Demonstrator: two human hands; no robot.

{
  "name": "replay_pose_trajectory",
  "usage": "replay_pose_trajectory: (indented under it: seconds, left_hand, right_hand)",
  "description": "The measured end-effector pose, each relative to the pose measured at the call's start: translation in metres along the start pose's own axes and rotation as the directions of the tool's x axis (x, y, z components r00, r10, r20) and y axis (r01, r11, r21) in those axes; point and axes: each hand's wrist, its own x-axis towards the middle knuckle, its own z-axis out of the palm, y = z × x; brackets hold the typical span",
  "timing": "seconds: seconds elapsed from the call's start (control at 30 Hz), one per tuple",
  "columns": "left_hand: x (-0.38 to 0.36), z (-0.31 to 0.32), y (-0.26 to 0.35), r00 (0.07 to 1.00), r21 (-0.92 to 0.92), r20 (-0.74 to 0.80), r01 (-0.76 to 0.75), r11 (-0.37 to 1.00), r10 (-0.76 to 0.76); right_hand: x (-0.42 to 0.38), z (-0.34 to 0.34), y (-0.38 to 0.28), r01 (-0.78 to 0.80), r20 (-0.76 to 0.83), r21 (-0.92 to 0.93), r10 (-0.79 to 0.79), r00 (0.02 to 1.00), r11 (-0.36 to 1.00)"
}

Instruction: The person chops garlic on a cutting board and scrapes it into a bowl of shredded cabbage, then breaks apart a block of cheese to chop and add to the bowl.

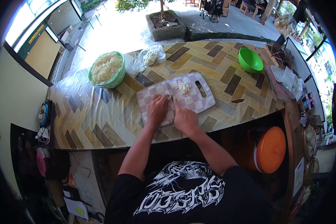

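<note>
A pink-and-white checkered cutting board (205,105) lies on the table in front of me. My right hand (186,120) is closed around the handle of a knife (171,92), its index finger stretched along the top; the blade points away from me and is hard to make out. Beside it, my left hand (158,109) rests on the board with bent fingers pressed together. A small pale piece shows at those fingertips, mostly hidden by them. Finely chopped white bits (183,88) are heaped to the right of the blade, near the board's handle hole.
A green-and-white basket (117,79) heaped with pale shreds stands at the back left. Next to it is a plastic bag (153,56) with white pieces. A green bowl (250,60) sits at the back right, near plastic packets (287,82). An orange-lidded container (271,149) is below the table edge.
</note>
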Motion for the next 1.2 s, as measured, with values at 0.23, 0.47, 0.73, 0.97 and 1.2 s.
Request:
replay_pose_trajectory:
  seconds: [0.23, 0.47, 0.73, 0.97, 1.2]
  left_hand:
    - [-0.002, 0.006, -0.009, 0.998, -0.023, -0.021, -0.063, 0.998, 0.063]
    - [-0.002, 0.000, -0.003, 0.997, -0.064, 0.027, 0.079, 0.995, -0.078]
    - [-0.002, 0.002, -0.010, 0.993, -0.115, 0.017, 0.121, 0.986, -0.119]
    - [-0.002, 0.005, -0.017, 0.993, -0.120, 0.027, 0.120, 0.986, -0.117]
    - [0.000, 0.001, -0.011, 0.993, -0.149, 0.022, 0.118, 0.982, -0.116]
  right_hand:
    - [-0.012, -0.014, -0.008, -0.004, 0.020, -0.007, 0.004, 1.000, 1.000]
    - [0.011, 0.008, 0.002, 0.026, -0.056, -0.021, -0.028, 0.998, 0.999]
    - [-0.006, 0.006, -0.008, -0.020, -0.008, -0.025, 0.020, 1.000, 0.999]
    - [0.008, 0.002, 0.004, 0.008, -0.048, 0.036, -0.006, 0.999, 0.999]
    - [0.001, 0.014, -0.012, -0.046, 0.016, -0.039, 0.046, 0.999, 0.998]
